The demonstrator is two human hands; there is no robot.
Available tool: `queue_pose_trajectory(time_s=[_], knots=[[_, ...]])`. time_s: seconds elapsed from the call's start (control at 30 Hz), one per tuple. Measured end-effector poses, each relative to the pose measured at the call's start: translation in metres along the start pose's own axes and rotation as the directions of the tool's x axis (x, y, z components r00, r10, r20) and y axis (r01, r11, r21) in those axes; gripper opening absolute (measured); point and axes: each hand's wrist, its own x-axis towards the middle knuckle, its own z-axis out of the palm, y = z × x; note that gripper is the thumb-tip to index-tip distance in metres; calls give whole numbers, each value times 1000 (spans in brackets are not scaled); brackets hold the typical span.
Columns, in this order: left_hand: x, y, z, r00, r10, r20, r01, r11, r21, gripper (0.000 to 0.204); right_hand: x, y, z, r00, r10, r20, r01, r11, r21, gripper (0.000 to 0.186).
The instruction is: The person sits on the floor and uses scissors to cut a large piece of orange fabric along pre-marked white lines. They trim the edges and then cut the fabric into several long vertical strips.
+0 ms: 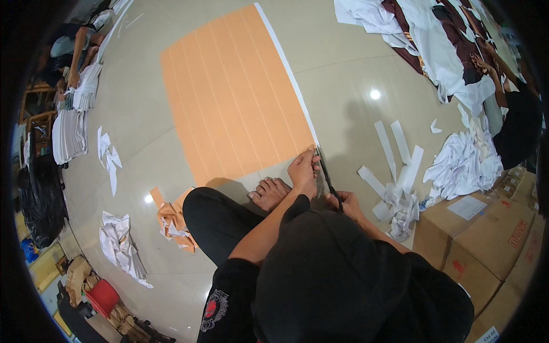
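Note:
A large orange sheet (234, 91) with pale parallel lines lies flat on the floor in front of me. Along its right side runs a narrow white strip (289, 74). My left hand (304, 171) is closed, pinching the sheet's near right corner between thumb and fingers. My right hand (347, 204) grips a pair of dark scissors (326, 174), whose handles are partly hidden by the fingers. The scissor blades point away from me and reach the white strip at that corner, right beside my left fingertips. My bare foot (269, 193) rests just below the sheet's near edge.
Crumpled orange scraps (171, 220) lie by my left knee, with white cloth (120, 243) farther left. White offcut strips (400, 188) and cardboard boxes (474, 234) are on my right. Other people work at the far left (74, 51) and far right (512, 114) among piled fabric.

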Motion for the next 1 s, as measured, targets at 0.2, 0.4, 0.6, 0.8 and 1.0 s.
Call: queue_pose_trajectory(time_s=[0.2, 0.4, 0.6, 0.8, 1.0], knots=[[-1, -1, 1, 1000, 16, -19, -16, 1000, 15, 24, 6, -12, 2, 1000, -5, 5, 5, 999, 36, 52], [1, -4, 0, 1000, 25, 1, -25, 1000, -11, 23, 22, -13, 10, 998, -47, -34, 48, 998, 31, 48], [-1, -2, 1, 1000, 3, 6, -3, 1000, -31, 22, 29, -14, 11, 999, -33, -37, 34, 999, 39, 48], [-1, -2, -1, 1000, 11, 26, -11, 999, -30, 23, 26, -22, 12, 998, -28, -51, 29, 999, 32, 47], [0, -4, -1, 998, 49, 28, -49, 999, -13, 24, 27, -20, 12, 998, -11, -64, 12, 1000, 14, 46]])
